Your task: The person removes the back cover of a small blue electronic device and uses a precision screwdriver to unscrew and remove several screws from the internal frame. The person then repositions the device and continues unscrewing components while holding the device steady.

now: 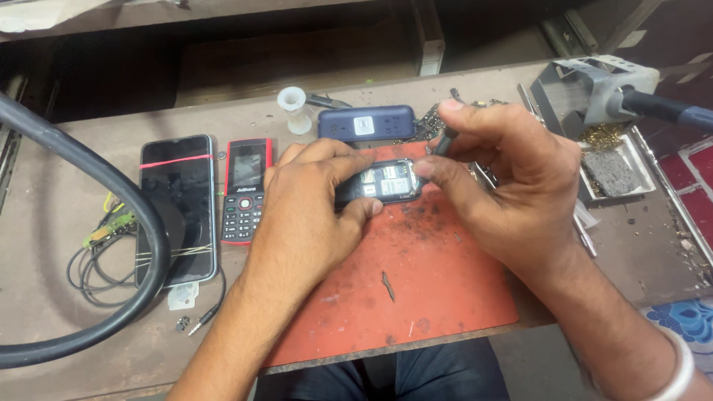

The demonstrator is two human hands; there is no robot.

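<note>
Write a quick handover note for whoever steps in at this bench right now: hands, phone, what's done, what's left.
Left hand grips the small opened phone over the red mat, back cover off, insides showing.
Right hand pinches a dark slim tool at the phone's right end.
Blue back cover lies behind on the bench.
Done: cover removed. Left: the work inside the phone and refitting the cover.

The left hand [308,200] covers the left end of the opened phone [382,182] on the mat [416,289]; its small inner parts are too fine to tell. Above the phone, the right hand [505,178] hides most of a dark tool [444,141]. Far left of the phone, the hose [111,186] runs off the edge.
</note>
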